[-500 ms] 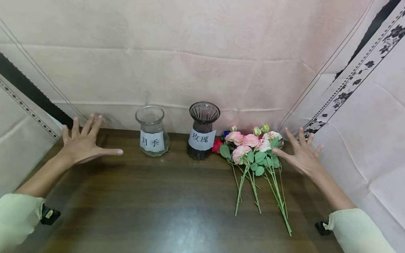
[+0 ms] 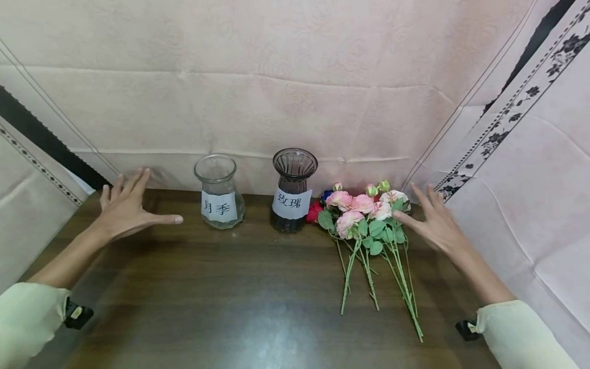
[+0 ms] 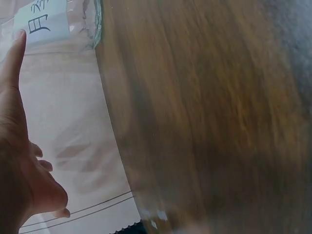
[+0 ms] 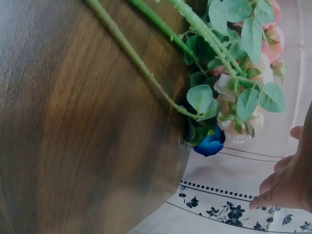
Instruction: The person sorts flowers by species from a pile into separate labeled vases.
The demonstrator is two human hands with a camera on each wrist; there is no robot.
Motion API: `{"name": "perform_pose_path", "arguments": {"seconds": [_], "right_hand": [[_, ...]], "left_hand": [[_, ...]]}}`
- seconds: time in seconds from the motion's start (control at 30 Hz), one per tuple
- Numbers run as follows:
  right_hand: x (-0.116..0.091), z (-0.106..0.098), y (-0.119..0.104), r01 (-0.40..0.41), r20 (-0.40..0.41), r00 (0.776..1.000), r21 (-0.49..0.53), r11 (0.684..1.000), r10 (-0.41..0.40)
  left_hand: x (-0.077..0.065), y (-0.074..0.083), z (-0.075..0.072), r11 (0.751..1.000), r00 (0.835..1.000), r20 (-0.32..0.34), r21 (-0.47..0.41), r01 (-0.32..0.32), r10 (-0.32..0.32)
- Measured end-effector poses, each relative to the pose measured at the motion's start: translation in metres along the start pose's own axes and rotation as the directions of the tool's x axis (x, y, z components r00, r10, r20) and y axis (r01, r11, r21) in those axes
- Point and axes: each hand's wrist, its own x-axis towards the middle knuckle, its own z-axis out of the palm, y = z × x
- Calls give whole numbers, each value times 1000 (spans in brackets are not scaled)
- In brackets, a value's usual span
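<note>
Right hand, fingers spread, is just beside long-stemmed flowers lying on worktop | left hand, fingers spread, is left of clear glass vase labelled 月季 | smoky glass vase labelled 玫瑰 stands between | pale cloth behind

We're seeing labelled clear vase and dark vase standing upright, left hand nearest the clear one; pink, white, red, blue flowers lying right of the dark one, near right hand.
</note>
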Motion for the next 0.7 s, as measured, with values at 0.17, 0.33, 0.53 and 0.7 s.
{"name": "perform_pose_path", "arguments": {"seconds": [0.17, 0.33, 0.53, 0.7], "right_hand": [[0, -1, -6, 22, -23, 1000, 38, 999, -21], [-3, -3, -14, 57, -65, 997, 104, 993, -51], [-8, -2, -20, 55, -100, 994, 230, 972, -33], [-12, 2, -22, 25, -87, 996, 365, 931, 7]], "left_hand": [[2, 7, 4, 999, 1000, -19, -39, -14, 13], [6, 16, 10, 998, 999, -33, -59, -35, 33], [8, 27, 20, 990, 999, 18, -136, -40, 43], [11, 36, 27, 973, 997, 53, -227, -39, 52]]}}
